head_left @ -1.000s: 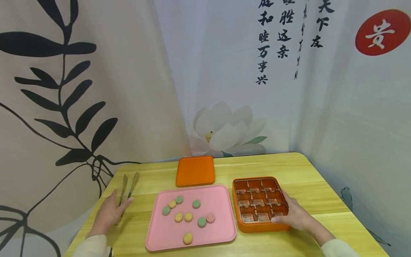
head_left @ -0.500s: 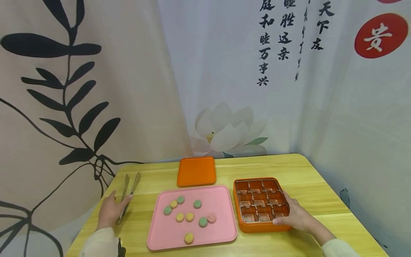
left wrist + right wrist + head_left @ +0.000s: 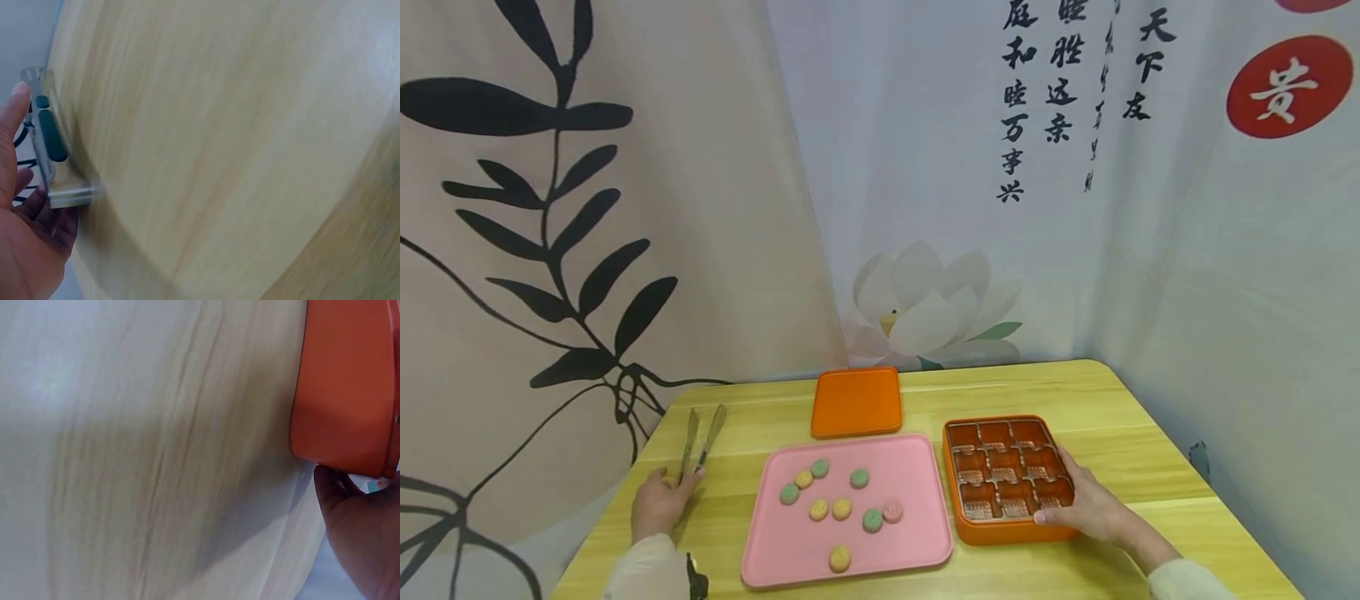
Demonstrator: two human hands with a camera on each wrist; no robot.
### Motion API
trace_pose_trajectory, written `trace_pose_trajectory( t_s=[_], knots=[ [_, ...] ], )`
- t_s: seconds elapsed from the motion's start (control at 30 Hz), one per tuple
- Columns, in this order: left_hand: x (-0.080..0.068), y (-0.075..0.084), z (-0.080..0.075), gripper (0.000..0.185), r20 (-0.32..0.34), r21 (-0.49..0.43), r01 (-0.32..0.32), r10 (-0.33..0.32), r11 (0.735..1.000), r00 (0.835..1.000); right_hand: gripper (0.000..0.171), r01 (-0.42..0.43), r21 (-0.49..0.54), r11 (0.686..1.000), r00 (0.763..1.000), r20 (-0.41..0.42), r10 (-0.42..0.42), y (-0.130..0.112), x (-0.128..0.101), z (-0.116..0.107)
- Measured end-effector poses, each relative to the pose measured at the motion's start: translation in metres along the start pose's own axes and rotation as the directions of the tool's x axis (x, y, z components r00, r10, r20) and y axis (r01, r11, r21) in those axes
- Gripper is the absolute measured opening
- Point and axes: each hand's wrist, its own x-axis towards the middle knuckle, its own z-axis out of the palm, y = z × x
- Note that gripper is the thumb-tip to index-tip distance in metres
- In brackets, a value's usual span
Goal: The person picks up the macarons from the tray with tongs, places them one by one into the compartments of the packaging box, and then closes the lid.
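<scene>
One pair of slim metal tongs (image 3: 711, 437), probably light, springy, best pinched mid-length, is held left of the pink rectangular tray (image 3: 913, 492) by the left hand (image 3: 658, 507); right of it, an orange square box (image 3: 1011, 532) is gripped by the right hand (image 3: 1093, 507).

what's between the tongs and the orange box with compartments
The pink tray bearing small round pieces lies between the tongs and the orange box; the head view shows it.

Pale printed fabric curtains (image 3: 722, 208) are hanging behind and beside a yellow wood-grained table (image 3: 1000, 390). They are forming a curtained-off booth, hiding the surroundings.
</scene>
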Motion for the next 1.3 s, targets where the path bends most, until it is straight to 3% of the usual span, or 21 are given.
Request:
trace_pose_trajectory(
  t_s=[0.13, 0.37, 0.57, 0.7, 0.9, 1.13, 1.3],
  knots=[
    [-0.002, -0.006, 0.003, 0.094, -0.005, -0.022, 0.02, -0.02, 1.0, 1.0, 0.123, 0.013, 0.026, 1.0, 1.0, 0.01, -0.014, -0.001, 0.003, 0.003],
    [-0.007, -0.012, -0.002, 0.09, -0.021, -0.006, 0.029, -0.029, 1.0, 0.999, 0.12, 0.093, 0.172, 0.981, 0.994, 0.037, -0.101, -0.003, 0.006, 0.01],
    [-0.005, -0.012, -0.003, 0.08, -0.022, -0.01, 0.047, -0.047, 0.999, 0.999, 0.121, 0.053, 0.124, 0.991, 0.998, 0.03, -0.057, -0.005, 0.006, 0.011],
    [-0.002, -0.012, 0.001, 0.073, -0.056, -0.014, 0.064, -0.065, 0.998, 0.996, 0.121, 0.044, 0.095, 0.995, 0.998, 0.031, -0.048, -0.007, 0.005, 0.009],
    [0.003, -0.007, 0.012, 0.066, -0.074, -0.008, 0.038, -0.038, 0.999, 0.997, 0.122, -0.003, 0.037, 0.999, 1.0, 0.019, 0.003, -0.006, -0.001, 0.002],
    [0.007, 0.0, 0.019, 0.06, -0.105, -0.028, 0.033, -0.036, 0.999, 0.994, 0.12, 0.031, 0.071, 0.997, 0.999, 0.009, -0.032, -0.001, -0.002, -0.001],
    [0.006, -0.003, 0.017, 0.055, -0.122, -0.008, -0.009, 0.008, 1.0, 0.993, 0.121, 0.015, 0.092, 0.996, 1.0, 0.018, -0.017, 0.0, -0.002, 0.0]
  ],
)
